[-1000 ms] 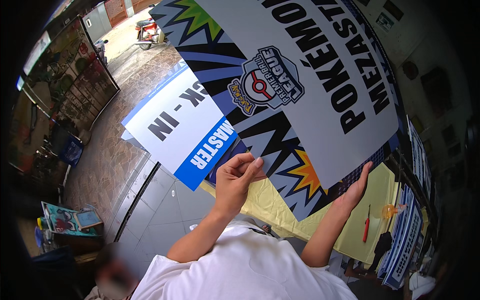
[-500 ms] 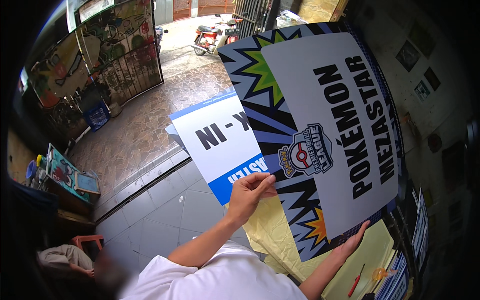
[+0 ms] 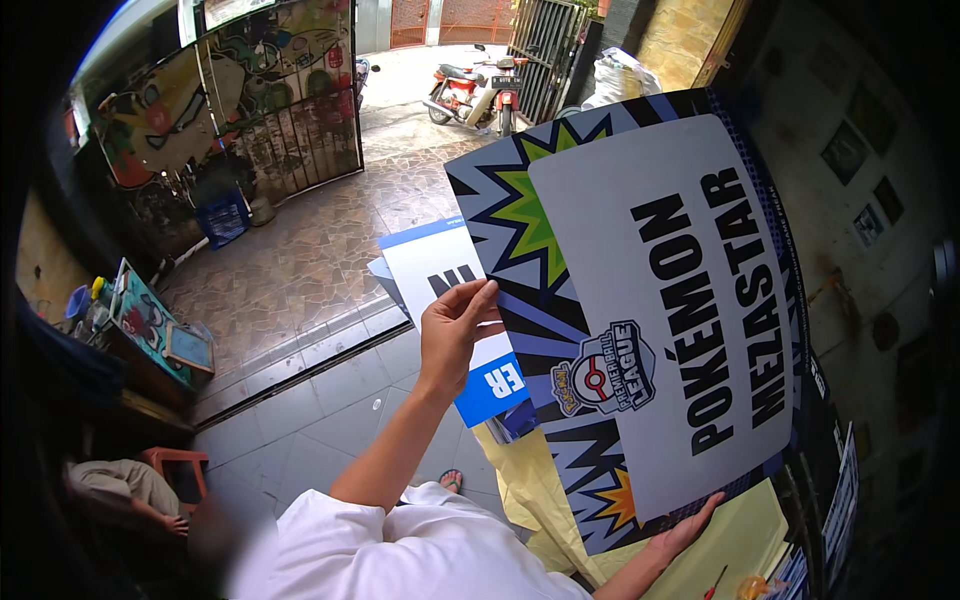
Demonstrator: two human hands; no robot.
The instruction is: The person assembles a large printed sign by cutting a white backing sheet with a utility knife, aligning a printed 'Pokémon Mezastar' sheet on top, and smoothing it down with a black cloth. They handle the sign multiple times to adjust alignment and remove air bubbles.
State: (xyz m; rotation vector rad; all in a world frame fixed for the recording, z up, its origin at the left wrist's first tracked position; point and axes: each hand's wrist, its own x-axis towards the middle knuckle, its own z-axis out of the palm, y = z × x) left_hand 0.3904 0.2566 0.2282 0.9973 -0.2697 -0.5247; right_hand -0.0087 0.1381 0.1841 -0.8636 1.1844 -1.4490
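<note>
Left hand is pinching the 9 o'clock edge of a big patterned sign around 3 o'clock; right hand's at its 5 o'clock edge, can't tell if gripping tbh.

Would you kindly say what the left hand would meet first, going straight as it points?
The left hand would probably meet the patterned sign, whose edge appears right beside it; depth is unclear.

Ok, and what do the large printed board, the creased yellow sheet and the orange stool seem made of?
Large printed board: probably coated card or thin plastic, smooth and satin; it bows without creasing.
Yellow sheet: likely paper or thin film, matt, judging by its soft wrinkles.
Orange stool: perhaps moulded plastic, from its even colour; its finish is too small to judge.
</note>
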